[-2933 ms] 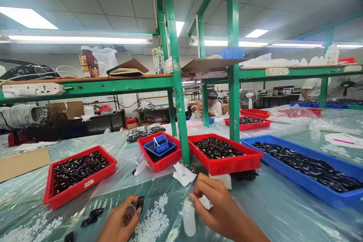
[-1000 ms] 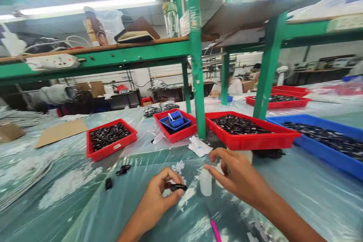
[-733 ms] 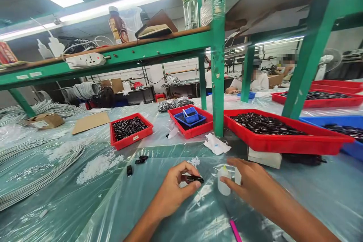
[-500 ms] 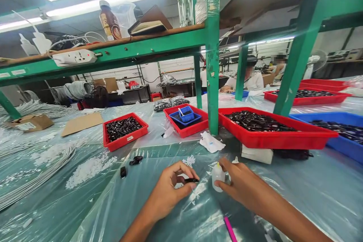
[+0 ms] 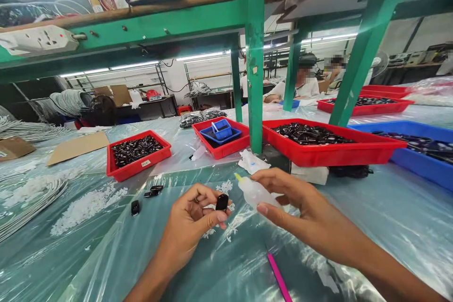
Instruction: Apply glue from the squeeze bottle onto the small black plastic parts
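Between the thumb and fingers of my left hand (image 5: 193, 217) is a small glossy black part (image 5: 222, 202), its flat face turned toward me. My right hand (image 5: 300, 205) grips a white squeeze bottle (image 5: 257, 192), tilted so that its yellowish tip (image 5: 239, 177) points up and left. The bottle is beside the black part, not touching it. Small white pieces (image 5: 224, 188) lie on the table behind my left hand. A few more black parts (image 5: 153, 191) rest to the left.
Red trays (image 5: 139, 171) (image 5: 339, 155) of black parts stand behind, along with a blue tray (image 5: 421, 165) at right. A green post (image 5: 255, 71) rises centrally. A pink tool (image 5: 279, 277) lies in front. People sit across the table.
My right hand has lifted the bottle off the table and tipped it leftward. The black part in my left hand has turned from edge-on to face-on. The view has shifted right and down.
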A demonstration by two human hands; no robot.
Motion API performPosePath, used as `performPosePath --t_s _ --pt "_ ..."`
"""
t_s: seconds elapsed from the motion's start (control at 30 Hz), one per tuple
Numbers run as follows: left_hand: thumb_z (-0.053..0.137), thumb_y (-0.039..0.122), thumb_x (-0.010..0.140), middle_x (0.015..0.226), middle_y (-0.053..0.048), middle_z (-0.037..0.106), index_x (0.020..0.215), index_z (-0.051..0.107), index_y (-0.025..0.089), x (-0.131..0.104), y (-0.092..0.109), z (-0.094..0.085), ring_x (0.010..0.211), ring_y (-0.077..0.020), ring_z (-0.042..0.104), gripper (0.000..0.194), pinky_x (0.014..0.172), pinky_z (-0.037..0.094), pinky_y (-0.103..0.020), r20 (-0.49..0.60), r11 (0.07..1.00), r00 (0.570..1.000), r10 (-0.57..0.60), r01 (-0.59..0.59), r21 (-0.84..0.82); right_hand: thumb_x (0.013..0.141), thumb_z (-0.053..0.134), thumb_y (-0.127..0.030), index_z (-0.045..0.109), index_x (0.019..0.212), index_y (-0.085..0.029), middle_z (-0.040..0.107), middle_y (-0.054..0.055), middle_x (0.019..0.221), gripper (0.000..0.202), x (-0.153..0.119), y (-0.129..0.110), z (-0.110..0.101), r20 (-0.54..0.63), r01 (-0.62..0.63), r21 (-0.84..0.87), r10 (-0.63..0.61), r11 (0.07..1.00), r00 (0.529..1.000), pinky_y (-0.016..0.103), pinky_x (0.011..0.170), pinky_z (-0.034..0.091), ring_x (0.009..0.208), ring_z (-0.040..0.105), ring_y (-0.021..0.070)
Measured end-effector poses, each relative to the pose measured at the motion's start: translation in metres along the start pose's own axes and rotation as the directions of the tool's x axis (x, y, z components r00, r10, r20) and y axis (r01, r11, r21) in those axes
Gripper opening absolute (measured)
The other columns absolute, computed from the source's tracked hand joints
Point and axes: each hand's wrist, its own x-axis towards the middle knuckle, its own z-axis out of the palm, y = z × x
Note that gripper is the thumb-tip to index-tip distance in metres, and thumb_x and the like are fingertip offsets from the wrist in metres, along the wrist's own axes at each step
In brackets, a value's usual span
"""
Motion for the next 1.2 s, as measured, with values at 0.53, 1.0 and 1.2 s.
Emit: performPosePath --t_s 0.53,1.0,1.2 --pt "0.095 0.026 0.074 0.083 -0.001 0.076 0.077 0.066 0.017 -0.001 0.002 -0.001 0.066 -0.0144 0.075 0.031 0.058 0.062 -0.02 0.028 0.999 1.0 0.0 0.001 -0.033 0.092 0.072 -0.04 0.07 0.104 -0.031 0.069 -0.003 0.086 0.016 0.002 -0.002 -0.017 -0.023 0.104 -0.08 -0.106 0.991 0.994 0.024 0.053 0.042 0.066 0.058 0.0138" --pt "0.095 0.023 0.071 0.082 0.0 0.073 0.075 0.065 0.016 0.0 0.003 0.002 0.061 -0.0101 0.069 0.03 0.056 0.058 -0.018 0.031 0.999 0.998 -0.05 0.05 -0.011 0.09 0.069 -0.058 0.068 0.115 -0.033 0.07 0.001 0.111 0.035 0.0 -0.001 -0.023 -0.016 -0.054 -0.182 0.052 0.982 0.999 0.028 0.063 0.048 0.085 0.065 0.0208" --pt "0.097 0.031 0.069 0.086 -0.001 0.07 0.078 0.065 0.015 0.002 -0.006 -0.001 0.067 -0.0111 0.067 0.037 0.059 0.057 -0.02 0.049 0.996 0.995 -0.091 0.09 0.015 0.089 0.071 -0.063 0.057 0.128 -0.033 0.066 0.001 0.122 0.051 0.002 0.002 -0.022 -0.001 -0.151 0.034 0.152 0.988 0.988 0.026 0.074 0.055 0.094 0.066 0.0203"
